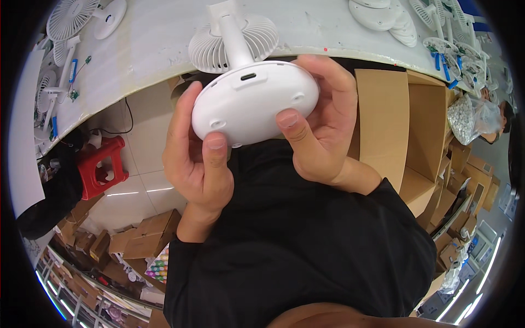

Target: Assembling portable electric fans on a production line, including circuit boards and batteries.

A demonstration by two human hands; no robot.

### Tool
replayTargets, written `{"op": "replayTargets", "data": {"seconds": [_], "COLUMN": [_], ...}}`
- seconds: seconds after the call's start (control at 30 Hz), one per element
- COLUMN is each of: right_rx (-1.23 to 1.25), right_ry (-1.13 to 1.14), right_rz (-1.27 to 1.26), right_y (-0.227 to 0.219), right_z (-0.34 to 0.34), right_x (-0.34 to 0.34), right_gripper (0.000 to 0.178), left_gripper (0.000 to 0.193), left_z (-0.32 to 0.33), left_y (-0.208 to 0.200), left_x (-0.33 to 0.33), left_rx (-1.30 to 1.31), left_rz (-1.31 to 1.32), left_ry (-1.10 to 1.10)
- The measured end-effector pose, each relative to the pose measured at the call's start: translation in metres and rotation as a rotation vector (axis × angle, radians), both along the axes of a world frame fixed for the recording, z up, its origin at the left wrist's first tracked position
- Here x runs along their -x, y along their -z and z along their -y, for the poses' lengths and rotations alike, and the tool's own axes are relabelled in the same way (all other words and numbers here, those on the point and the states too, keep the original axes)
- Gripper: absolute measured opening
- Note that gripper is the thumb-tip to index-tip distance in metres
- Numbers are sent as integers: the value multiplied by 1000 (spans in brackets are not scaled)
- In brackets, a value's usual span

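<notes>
Between both hands is a small white desk fan (pixel 254 104), tilted so the underside of its oval base faces me. A dark port slot shows on the base's edge, with small round screw recesses lower down. Its stem and slatted fan head point away from me, over the table edge. My left hand (pixel 199 153) grips the base's left side, thumb on the underside. On the right side my right hand (pixel 322 120) holds it the same way, fingers curled behind the rim. The fingertips behind the base are partly hidden.
A white worktable (pixel 147 44) curves across the far side. More white fans (pixel 71 19) stand at its left, and white bases (pixel 377 13) lie at the right near fans with blue parts. An open cardboard box (pixel 383 120) is at my right; a red stool (pixel 102 167) stands left.
</notes>
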State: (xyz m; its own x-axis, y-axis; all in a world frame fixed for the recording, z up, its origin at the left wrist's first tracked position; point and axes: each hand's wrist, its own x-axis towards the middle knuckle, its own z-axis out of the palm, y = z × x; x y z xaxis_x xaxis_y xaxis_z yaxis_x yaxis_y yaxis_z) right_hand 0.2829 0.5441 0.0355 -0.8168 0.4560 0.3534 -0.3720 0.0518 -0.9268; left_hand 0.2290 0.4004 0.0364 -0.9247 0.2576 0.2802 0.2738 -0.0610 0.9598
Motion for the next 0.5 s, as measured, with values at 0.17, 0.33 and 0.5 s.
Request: {"op": "replayTargets", "data": {"seconds": [0.17,0.33,0.5], "right_rx": [-146,-199,-309], "right_ry": [-201,-339,-330], "right_rz": [99,231,21], "right_y": [-12,-25,-18], "right_z": [-17,-29,-37], "right_x": [-3,4,13], "right_gripper": [49,46,46], "left_gripper": [50,50,43], "left_z": [10,17,19], "left_y": [1,4,-2], "left_x": [-2,-5,4], "left_rx": [20,126,181], "left_rz": [39,41,-131], "left_ry": [49,84,120]}}
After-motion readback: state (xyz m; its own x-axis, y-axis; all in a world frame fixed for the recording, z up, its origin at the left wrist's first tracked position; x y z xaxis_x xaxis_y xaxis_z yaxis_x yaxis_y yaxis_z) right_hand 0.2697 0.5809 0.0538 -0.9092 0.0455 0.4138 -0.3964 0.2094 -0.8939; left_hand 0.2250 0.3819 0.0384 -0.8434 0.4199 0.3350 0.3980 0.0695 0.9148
